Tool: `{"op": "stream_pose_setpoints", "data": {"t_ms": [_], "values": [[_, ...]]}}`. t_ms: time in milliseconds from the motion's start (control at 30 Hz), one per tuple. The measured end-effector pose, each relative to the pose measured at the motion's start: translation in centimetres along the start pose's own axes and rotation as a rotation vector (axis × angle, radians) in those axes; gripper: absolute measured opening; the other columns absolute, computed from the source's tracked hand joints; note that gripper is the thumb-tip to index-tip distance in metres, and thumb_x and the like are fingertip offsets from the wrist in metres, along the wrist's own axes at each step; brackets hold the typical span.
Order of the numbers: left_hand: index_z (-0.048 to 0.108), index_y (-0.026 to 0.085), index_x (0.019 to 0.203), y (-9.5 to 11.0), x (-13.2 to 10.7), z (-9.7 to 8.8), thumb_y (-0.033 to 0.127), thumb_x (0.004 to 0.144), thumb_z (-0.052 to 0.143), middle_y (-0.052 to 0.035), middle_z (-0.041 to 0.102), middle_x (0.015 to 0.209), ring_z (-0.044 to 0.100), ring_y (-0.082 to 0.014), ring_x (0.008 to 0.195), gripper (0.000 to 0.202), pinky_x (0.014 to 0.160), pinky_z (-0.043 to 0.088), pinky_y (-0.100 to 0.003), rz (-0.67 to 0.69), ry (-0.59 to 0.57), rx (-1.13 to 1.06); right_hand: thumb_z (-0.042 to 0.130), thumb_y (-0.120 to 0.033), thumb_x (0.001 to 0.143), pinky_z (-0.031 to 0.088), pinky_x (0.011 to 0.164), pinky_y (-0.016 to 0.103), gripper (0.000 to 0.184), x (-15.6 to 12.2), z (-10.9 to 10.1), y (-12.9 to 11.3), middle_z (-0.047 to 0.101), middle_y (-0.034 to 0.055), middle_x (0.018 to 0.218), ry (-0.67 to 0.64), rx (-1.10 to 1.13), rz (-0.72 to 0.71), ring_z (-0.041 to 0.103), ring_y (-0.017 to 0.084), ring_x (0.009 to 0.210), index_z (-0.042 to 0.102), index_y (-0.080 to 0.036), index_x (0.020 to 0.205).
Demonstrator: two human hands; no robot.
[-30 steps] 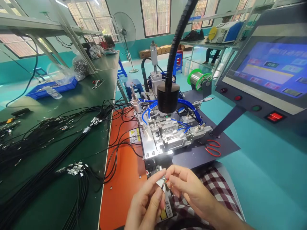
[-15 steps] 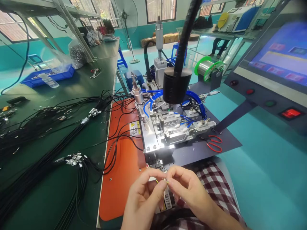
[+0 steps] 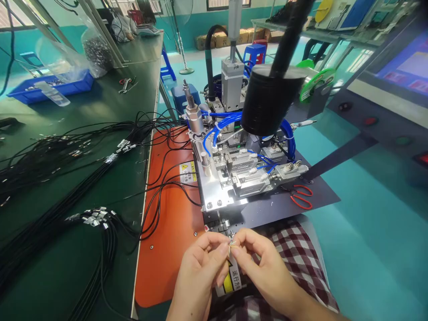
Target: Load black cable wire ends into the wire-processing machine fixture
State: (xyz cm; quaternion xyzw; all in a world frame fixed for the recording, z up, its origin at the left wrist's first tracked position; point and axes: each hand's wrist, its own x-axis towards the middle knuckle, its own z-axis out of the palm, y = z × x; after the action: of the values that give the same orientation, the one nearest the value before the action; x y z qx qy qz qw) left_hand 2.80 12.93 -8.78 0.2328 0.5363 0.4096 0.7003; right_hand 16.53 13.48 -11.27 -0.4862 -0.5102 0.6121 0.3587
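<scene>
My left hand (image 3: 203,263) and my right hand (image 3: 262,263) meet fingertip to fingertip in front of the machine, near my lap. Between them are thin, light-coloured wires (image 3: 233,246), pinched by thumb and forefinger on each side. The wire ends are too small to make out clearly. Just beyond the fingers stands the front edge of a metal machine (image 3: 217,196) with pneumatic cylinders and blue tubes. Below the hands is a label (image 3: 235,276) with a yellow part and dark characters.
Bundles of black cables with metal connectors (image 3: 96,217) lie on the green table (image 3: 50,249) at left. Red-handled scissors (image 3: 302,196) rest on the machine's dark base. A black lamp head (image 3: 272,100) hangs over the machine. A control panel (image 3: 371,116) stands at right.
The view has tilted down and shifted slightly. Both hands stay pinched together; the fingers have shifted a little on the wires, and the left fingers are less curled.
</scene>
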Motion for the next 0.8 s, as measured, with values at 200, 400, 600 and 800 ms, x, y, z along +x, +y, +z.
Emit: {"op": "stream_pose_setpoints", "data": {"t_ms": [200, 400, 600, 800], "values": [[0.06, 0.015, 0.075, 0.0, 0.1, -0.2, 0.044, 0.07, 0.075, 0.0104, 0.038, 0.037, 0.026, -0.0044, 0.04, 0.032, 0.048, 0.021, -0.02, -0.036, 0.02, 0.006, 0.057, -0.026, 0.088, 0.038, 0.059, 0.025, 0.015, 0.6, -1.1, -0.1, 0.053, -0.0022, 0.069, -0.016, -0.076, -0.011, 0.045, 0.013, 0.062, 0.058, -0.018, 0.075], [0.058, 0.016, 0.077, 0.0, 0.1, -0.4, 0.041, 0.075, 0.071, 0.0102, 0.039, 0.038, 0.025, -0.0045, 0.041, 0.028, 0.049, 0.022, -0.02, -0.05, 0.037, 0.024, 0.059, -0.025, 0.084, 0.041, 0.059, 0.025, 0.008, 0.8, -1.5, -1.7, 0.055, -0.0013, 0.072, 0.006, -0.13, -0.094, 0.049, 0.014, 0.062, 0.06, -0.02, 0.078], [0.057, 0.016, 0.079, 0.0, 0.0, -0.5, 0.039, 0.079, 0.067, 0.0101, 0.039, 0.04, 0.027, -0.0051, 0.043, 0.024, 0.05, 0.022, -0.021, -0.028, 0.015, 0.065, 0.059, -0.021, 0.085, 0.041, 0.059, 0.025, 0.009, 1.0, -1.0, -1.5, 0.055, -0.0014, 0.07, 0.027, -0.174, -0.163, 0.05, 0.013, 0.062, 0.06, -0.019, 0.076], [0.057, 0.016, 0.077, 0.0, -0.1, -0.3, 0.038, 0.077, 0.069, 0.0102, 0.04, 0.04, 0.027, -0.0043, 0.04, 0.025, 0.047, 0.021, -0.019, -0.033, 0.014, 0.074, 0.055, -0.023, 0.09, 0.039, 0.061, 0.025, 0.014, 1.0, -1.2, -1.1, 0.053, -0.0015, 0.071, -0.003, -0.174, -0.139, 0.048, 0.014, 0.065, 0.057, -0.02, 0.076]]}}
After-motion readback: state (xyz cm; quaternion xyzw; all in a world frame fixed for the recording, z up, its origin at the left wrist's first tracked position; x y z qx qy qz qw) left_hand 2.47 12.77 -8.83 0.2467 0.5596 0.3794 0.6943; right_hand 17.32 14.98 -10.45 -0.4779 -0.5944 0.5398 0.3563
